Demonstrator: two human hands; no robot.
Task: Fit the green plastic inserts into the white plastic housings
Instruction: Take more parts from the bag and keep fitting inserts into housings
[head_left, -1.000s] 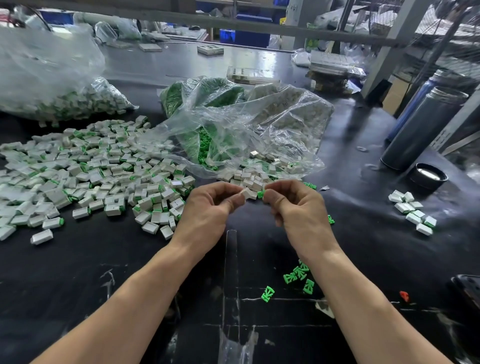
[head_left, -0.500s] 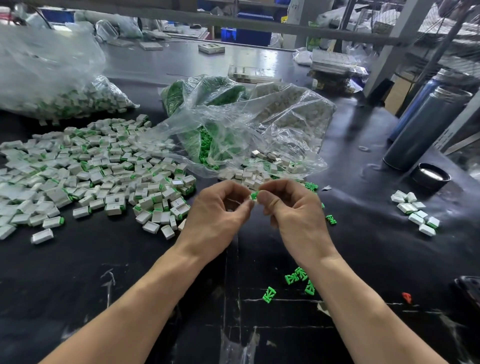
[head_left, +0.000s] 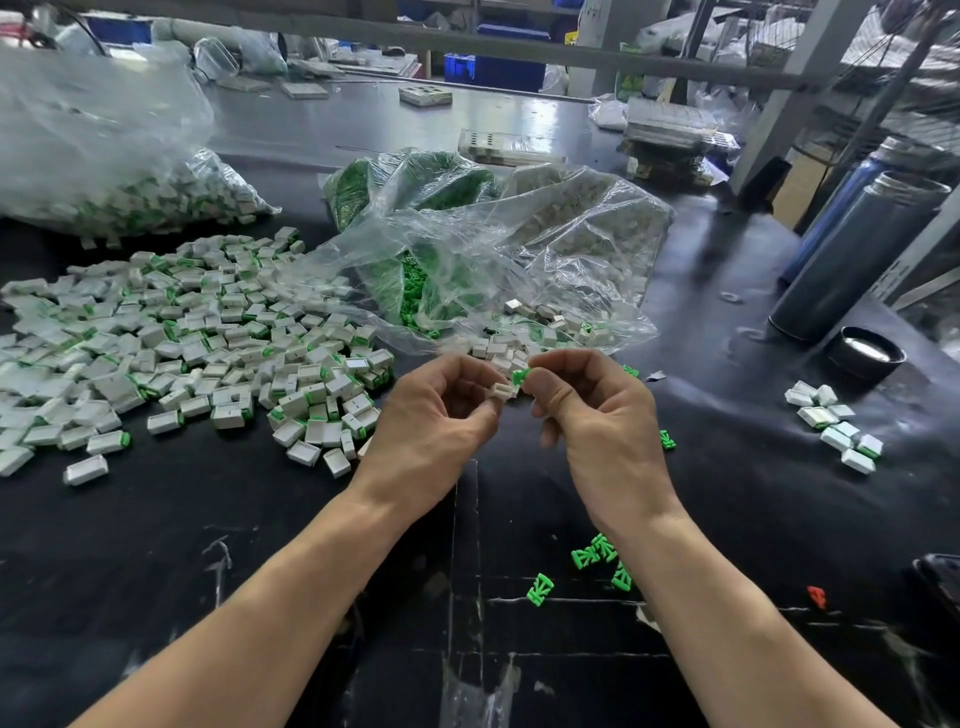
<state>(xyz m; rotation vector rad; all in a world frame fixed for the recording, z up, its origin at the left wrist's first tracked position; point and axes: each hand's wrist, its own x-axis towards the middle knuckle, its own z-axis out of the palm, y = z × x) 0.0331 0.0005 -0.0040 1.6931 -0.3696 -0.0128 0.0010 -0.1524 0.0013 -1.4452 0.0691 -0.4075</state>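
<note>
My left grip (head_left: 441, 410) pinches a white housing (head_left: 502, 390), open end toward the green insert (head_left: 520, 375) pinched in my right grip (head_left: 597, 410), so it slides straight in (just before the clear bag (head_left: 519, 260)).

Two bare forearms were seen entering from the lower edge, uncovered from elbow to wrist. No sleeve, glove, watch or ring was worn on the left hand (head_left: 436, 415) or the right hand (head_left: 602, 415). Short, unpainted nails were shown on the visible fingertips (head_left: 551, 395).
</note>
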